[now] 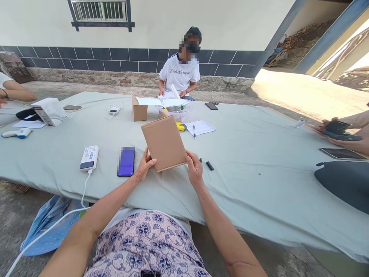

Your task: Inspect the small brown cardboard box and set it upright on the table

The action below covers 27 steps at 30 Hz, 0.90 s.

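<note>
A plain brown cardboard box (pixel 164 143) is held up, tilted, over the near side of the table. My left hand (pixel 145 166) grips its lower left edge, the thumb lying on the front face. On the lower right corner my right hand (pixel 195 167) is closed, thumb in front and fingers mostly hidden behind. Left of the box lies a phone (pixel 126 161) with a lit blue screen. A small black object (pixel 210 166) rests just right of my right hand, and part of another dark item shows beside my fingers.
White power bank (pixel 88 158) with a cable stands left. Behind the held box are another cardboard box (pixel 139 109), a clear plastic basin (pixel 188 115), a yellow tape measure (pixel 181 127) and paper with a pen (pixel 201 127). A person sits opposite; other people's arms show at both sides.
</note>
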Each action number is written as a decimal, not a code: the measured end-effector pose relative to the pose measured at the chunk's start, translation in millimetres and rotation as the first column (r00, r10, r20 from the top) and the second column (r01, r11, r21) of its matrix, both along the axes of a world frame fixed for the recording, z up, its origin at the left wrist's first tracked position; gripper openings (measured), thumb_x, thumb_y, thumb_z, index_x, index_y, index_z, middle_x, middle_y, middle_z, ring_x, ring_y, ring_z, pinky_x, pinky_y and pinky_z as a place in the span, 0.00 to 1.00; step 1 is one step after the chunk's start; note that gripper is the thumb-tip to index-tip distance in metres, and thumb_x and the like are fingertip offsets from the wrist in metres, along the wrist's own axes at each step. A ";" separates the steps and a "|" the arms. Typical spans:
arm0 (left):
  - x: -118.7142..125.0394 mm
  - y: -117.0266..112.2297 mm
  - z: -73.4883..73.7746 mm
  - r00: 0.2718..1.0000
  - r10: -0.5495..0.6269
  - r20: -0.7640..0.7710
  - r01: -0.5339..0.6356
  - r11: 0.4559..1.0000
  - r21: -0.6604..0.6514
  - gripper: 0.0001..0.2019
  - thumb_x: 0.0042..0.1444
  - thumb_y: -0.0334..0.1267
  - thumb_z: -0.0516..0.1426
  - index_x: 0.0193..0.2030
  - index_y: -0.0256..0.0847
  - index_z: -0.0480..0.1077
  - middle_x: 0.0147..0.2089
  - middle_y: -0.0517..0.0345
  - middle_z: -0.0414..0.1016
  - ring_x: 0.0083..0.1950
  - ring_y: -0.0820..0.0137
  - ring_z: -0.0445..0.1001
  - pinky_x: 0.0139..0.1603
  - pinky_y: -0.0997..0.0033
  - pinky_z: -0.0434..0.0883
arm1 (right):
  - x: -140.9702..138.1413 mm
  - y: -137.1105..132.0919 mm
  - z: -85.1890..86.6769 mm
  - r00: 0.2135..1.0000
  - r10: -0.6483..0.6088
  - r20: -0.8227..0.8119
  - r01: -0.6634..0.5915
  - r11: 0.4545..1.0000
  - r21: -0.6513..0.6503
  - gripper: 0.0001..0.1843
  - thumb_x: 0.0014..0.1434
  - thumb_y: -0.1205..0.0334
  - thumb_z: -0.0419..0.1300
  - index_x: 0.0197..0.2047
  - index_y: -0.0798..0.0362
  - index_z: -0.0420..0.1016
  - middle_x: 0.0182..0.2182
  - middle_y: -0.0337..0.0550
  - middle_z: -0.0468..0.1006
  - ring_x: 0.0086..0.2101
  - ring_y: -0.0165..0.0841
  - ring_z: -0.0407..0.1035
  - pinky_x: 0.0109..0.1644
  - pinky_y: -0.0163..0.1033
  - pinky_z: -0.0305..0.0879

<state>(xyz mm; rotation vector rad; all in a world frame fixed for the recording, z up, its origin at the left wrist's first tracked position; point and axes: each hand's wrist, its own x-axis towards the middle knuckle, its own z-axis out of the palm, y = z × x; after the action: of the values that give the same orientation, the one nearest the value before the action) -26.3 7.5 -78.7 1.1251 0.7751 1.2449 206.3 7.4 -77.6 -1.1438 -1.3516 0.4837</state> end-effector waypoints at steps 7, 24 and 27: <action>1.7 0.7 4.5 0.999 0.021 0.030 -0.019 0.998 -0.063 0.48 0.49 0.56 0.67 0.74 0.53 0.52 0.63 0.49 0.73 0.64 0.50 0.71 0.51 0.54 0.78 | -4.6 0.5 -0.8 0.998 0.022 0.067 -0.026 0.998 0.061 0.28 0.62 0.41 0.57 0.60 0.46 0.74 0.53 0.53 0.75 0.52 0.45 0.70 0.48 0.50 0.74; 31.9 -11.0 17.1 0.998 0.061 0.023 -0.053 0.968 -0.247 0.43 0.51 0.61 0.66 0.69 0.55 0.54 0.66 0.50 0.71 0.61 0.54 0.75 0.52 0.53 0.77 | -22.3 -0.2 -10.6 0.916 -0.160 0.368 0.133 0.986 0.097 0.67 0.45 0.23 0.64 0.76 0.47 0.40 0.71 0.62 0.57 0.69 0.59 0.52 0.70 0.68 0.51; 30.1 -9.0 16.3 0.997 0.059 -0.048 -0.069 0.970 -0.235 0.45 0.51 0.64 0.64 0.71 0.53 0.53 0.66 0.46 0.71 0.63 0.50 0.73 0.52 0.50 0.77 | -17.4 1.2 -11.8 0.931 -0.179 0.318 0.163 0.984 0.075 0.65 0.46 0.25 0.65 0.76 0.45 0.42 0.69 0.60 0.60 0.66 0.57 0.58 0.68 0.67 0.54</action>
<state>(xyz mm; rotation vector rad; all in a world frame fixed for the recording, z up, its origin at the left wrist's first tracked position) 3.8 -1.5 -62.4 0.9398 0.9703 1.1512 188.9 8.6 -89.5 -1.3293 -1.5177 0.1376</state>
